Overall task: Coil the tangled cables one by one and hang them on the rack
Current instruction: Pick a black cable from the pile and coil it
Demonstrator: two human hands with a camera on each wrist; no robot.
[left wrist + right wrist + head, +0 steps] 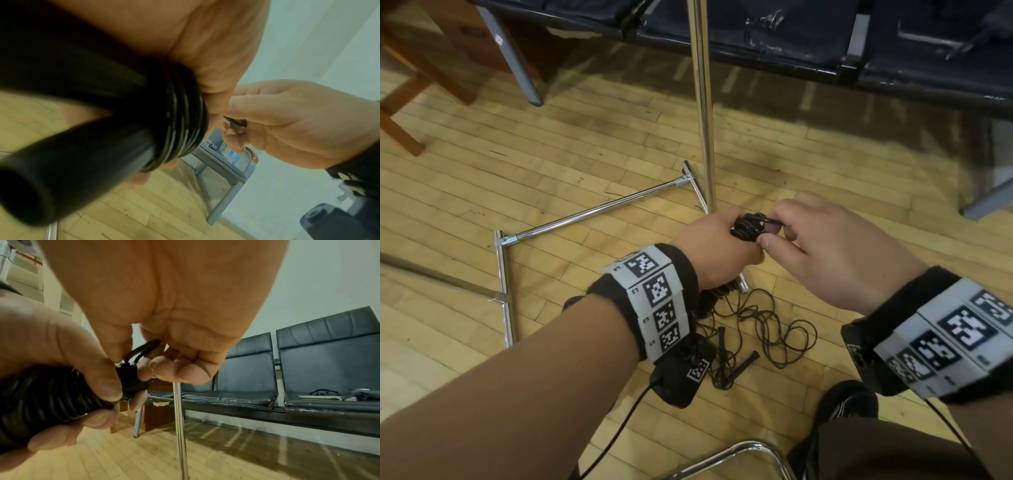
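Cable coil (747, 229), a tight black bundle, sits in my left hand (717, 247), fingers curled round it above the floor, just beside the rack's upright pole (702, 102). My right hand (835, 253) pinches a small loop (147, 346) at the bundle's end; whether it's cable or a tie I can't tell. If that pinch slips, I'd expect the wraps to spring loose. More tangled cable (767, 329) lies below my wrists and could snag. The rack base bars (592, 212) and bench (825, 44) crowd the space ahead.
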